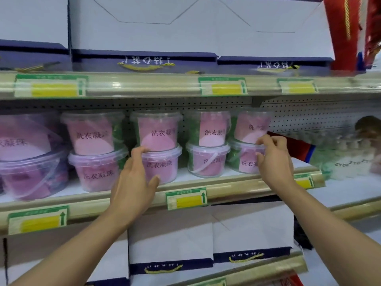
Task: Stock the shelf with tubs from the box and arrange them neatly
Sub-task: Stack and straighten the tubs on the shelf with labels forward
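Observation:
Clear tubs with pink labels stand two high in a row on the middle shelf (pixel 206 178). My left hand (pixel 134 178) grips the lower tub (pixel 165 165) of the middle stack, thumb in front and fingers on its lid rim under the upper tub (pixel 157 130). My right hand (pixel 274 157) pinches the rightmost stack where the top tub (pixel 250 126) meets the bottom tub (pixel 243 162). Another stack (pixel 208 145) stands between my hands. The box is not in view.
More tubs (pixel 92 149) fill the shelf to the left, the largest at the far left. White gift boxes with dark blue bands sit on the shelf above (pixel 144 27) and below (pixel 171 240). Clear bottles (pixel 346 159) and a red item (pixel 292 145) lie to the right.

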Demonstrator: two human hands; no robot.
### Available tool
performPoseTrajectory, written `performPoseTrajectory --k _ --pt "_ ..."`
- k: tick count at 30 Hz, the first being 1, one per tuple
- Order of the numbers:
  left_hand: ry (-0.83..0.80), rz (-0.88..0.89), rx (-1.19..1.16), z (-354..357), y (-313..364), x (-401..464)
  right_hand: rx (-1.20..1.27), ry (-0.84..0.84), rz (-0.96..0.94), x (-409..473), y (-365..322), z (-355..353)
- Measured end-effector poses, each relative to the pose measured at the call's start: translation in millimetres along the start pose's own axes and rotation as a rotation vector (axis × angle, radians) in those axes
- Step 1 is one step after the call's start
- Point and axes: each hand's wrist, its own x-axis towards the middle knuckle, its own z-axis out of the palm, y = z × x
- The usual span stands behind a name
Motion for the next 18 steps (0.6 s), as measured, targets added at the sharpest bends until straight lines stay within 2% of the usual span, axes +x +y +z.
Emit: performPoseTrajectory --k 14,18 --pt "0.049 -0.022 0.018 5.6 3.6 4.3 -0.083 0.06 -0.022 0.0 0.3 -2.4" --pt "0.082 -0.032 -0.001 7.1 5.2 8.1 -0.067 0.178 -0.218 -8.9 -16.6 -1.9"
